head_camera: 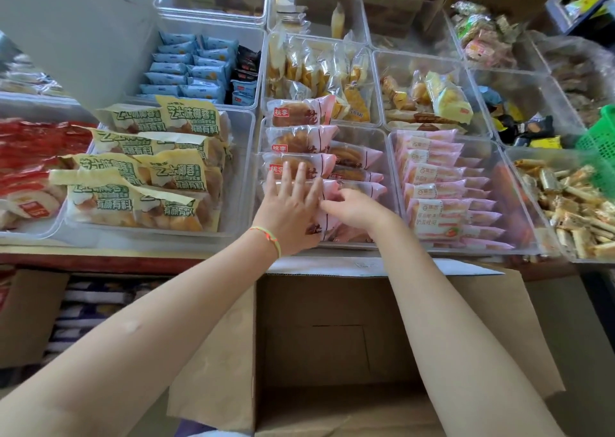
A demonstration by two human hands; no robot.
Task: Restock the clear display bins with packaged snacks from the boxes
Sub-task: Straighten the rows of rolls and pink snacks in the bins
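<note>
Both hands work at the clear bin (392, 183) of pink-wrapped pastry packets (301, 139), which serves as the landmark here. The left hand (293, 208) lies flat with straight, spread fingers (301, 177) pressing down on the packets at the near left of that bin, a coloured cord bracelet (268, 235) round its wrist. The right hand (357, 208) is just beside it, fingers curled round the edge of a pink packet (361, 188) at the near middle of the bin, so it grips that packet. The packets in the bin lie stacked in a row running from the far wall to the near wall, one more pink packet (299, 112) resting across the far rim. Left of this bin sits a bin of yellow-and-green bread packets (149, 170) piled loosely; farther left are red-wrapped packets (36, 150). Right of the landmark bin, a bin holds upright rows of pale pink sandwich packets (439, 200), and beyond that lies a bin of small gold-wrapped sticks (572, 210). Behind the landmark bin stand bins of blue packets (181, 67) and clear-wrapped yellow cakes (319, 70). In front of it, below the tabletop (100, 258) edge, an open cardboard box (332, 353) stands with its flaps spread.
</note>
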